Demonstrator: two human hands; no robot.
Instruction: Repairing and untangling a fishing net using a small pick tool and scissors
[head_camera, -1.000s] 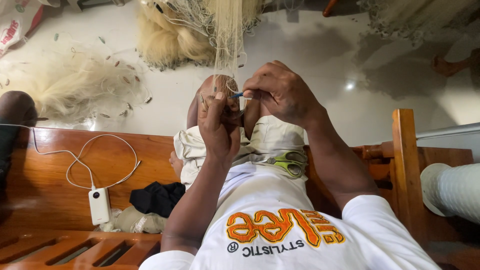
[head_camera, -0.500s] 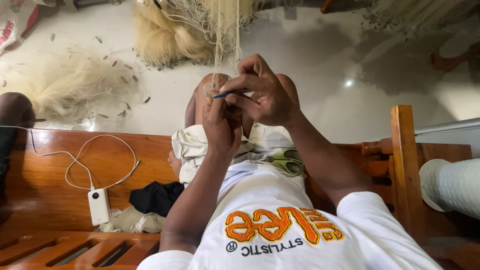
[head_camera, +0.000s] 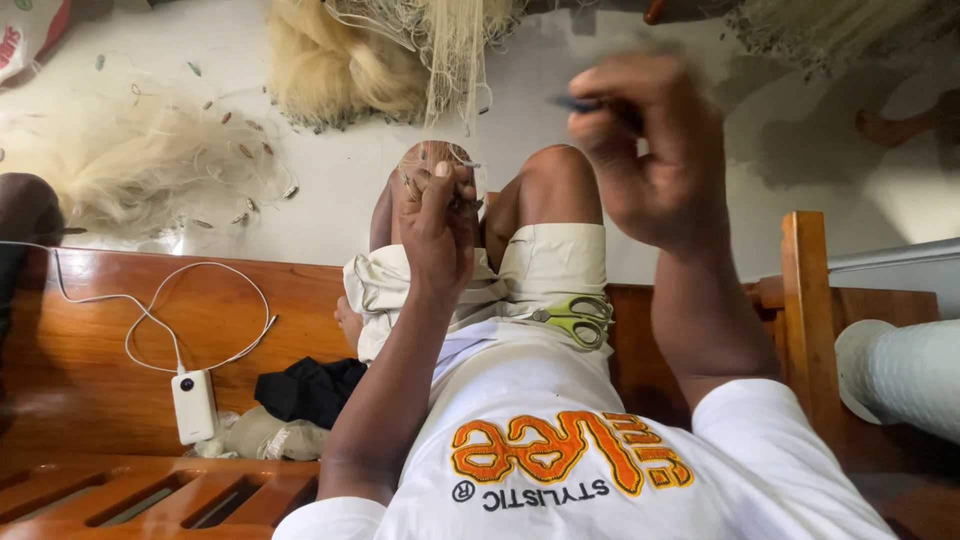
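Pale, fine-meshed netting (head_camera: 450, 50) hanging from above down toward the knees, its strands running near vertical. Pinching a bit of that mesh closed-fingered with the left hand (head_camera: 438, 232), just over the left knee. Holding a slim dark netting needle (head_camera: 572, 102) in the right hand (head_camera: 650, 150), fingers closed around it, tip pointing left, long axis near level, blurred. Lying on the lap: green-handled scissors (head_camera: 572, 318).

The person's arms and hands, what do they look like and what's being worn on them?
Both arms are bare from the short white sleeves of a T-shirt down to the fingers. The left hand and right hand wear no gloves, and no watch, ring or bracelet shows on either wrist. The right hand is blurred, so fine detail there cannot be told.
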